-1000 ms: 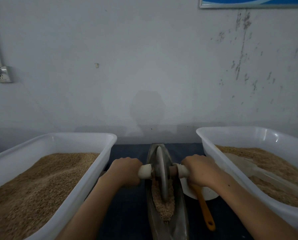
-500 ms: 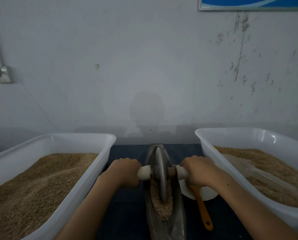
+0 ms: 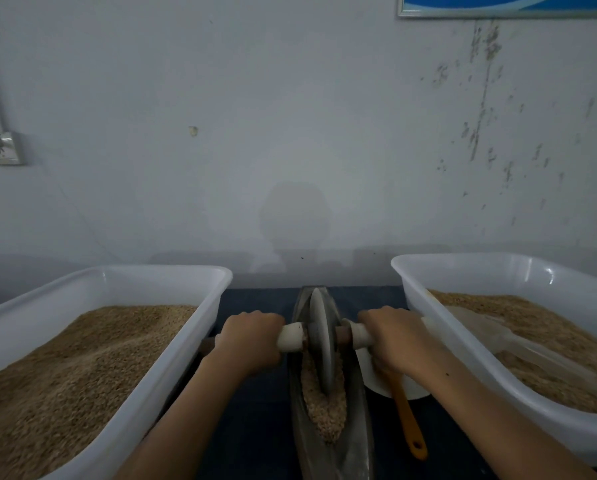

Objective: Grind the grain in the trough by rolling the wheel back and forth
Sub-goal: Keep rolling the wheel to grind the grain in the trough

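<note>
A long, narrow metal trough [image 3: 355, 448] lies in the middle of the dark table, pointing away from me. Brown grain [image 3: 326, 407] fills its near half. A grey metal wheel [image 3: 319, 336] stands upright in the trough, toward its far part, on a wooden axle with white end sleeves. My left hand [image 3: 252, 339] grips the left handle [image 3: 290, 337]. My right hand [image 3: 394, 337] grips the right handle [image 3: 359, 336]. Both fists hide the outer parts of the handles.
White plastic tubs of grain flank the trough: the left tub [image 3: 172, 368] and the right tub [image 3: 439, 344], which also holds a clear scoop [image 3: 491, 337]. A white bowl [image 3: 390, 386] with an orange-handled tool [image 3: 409, 424] sits right of the trough. A grey wall stands close behind.
Both hands have pushed the wheel a little farther away along the trough, leaving more grain exposed on the near side.
</note>
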